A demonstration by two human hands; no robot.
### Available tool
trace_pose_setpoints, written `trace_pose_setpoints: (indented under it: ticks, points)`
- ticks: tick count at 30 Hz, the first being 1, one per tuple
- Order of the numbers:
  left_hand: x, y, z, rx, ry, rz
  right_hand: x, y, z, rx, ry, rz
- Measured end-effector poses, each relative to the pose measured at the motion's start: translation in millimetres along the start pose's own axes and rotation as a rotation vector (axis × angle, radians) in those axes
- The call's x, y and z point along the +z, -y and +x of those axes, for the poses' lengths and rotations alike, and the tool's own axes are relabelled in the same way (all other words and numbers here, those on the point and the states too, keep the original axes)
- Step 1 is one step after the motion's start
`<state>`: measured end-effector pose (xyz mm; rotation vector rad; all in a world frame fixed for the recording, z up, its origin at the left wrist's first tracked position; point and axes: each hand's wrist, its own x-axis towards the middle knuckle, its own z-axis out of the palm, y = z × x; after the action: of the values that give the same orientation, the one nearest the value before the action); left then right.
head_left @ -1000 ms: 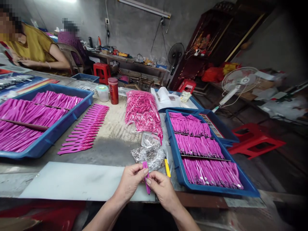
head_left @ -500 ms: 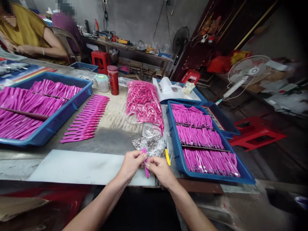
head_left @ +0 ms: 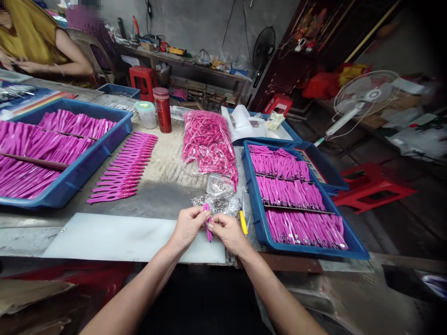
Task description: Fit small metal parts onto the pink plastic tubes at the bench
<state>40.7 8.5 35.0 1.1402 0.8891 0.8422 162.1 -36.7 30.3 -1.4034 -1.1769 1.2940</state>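
Strap (head_left: pixel 208 232) of magenta colour, thin and long, is between the two hands of the person, above the near edge of the worktop (head_left: pixel 160 197). From where I stand, I see the left hand (head_left: pixel 187 226) closed in a pinch, its thumb and fingers on the upper part of this strap. The right hand (head_left: pixel 227 232) is also nearly closed, and its fingertips pinch the strap a little lower, from the other side. The lower end sticks out below the fingers and points down.

Under the left hand lies a white board (head_left: pixel 122 237). Just beyond the hands is a clear bag of small metal parts (head_left: pixel 222 203), and near the right hand lies a tool with yellow handle (head_left: pixel 243 223). Farther away there is a big bag of pink pieces (head_left: pixel 209 142). Similar straps lie in one row (head_left: pixel 124 170) on the worktop, and many more fill the left blue tray (head_left: pixel 92 172) and the right blue tray (head_left: pixel 259 215).
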Motion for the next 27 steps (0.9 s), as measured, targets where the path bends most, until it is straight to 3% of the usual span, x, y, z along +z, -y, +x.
trace_pose_setpoints:
  ticks: [5,10,27]
  points:
    - [-12.2,-3.2,13.7,0.218,0.040,0.209,0.6,0.3,14.1,-0.145,-0.001,-0.103]
    - [-19.7,-0.4,20.1,0.403,0.049,0.381,2.1,1.9,20.6,-0.202,-0.018,-0.201]
    - [-21.8,4.9,13.9,0.541,0.081,0.479,1.4,-7.4,17.2,-0.289,-0.038,-0.378]
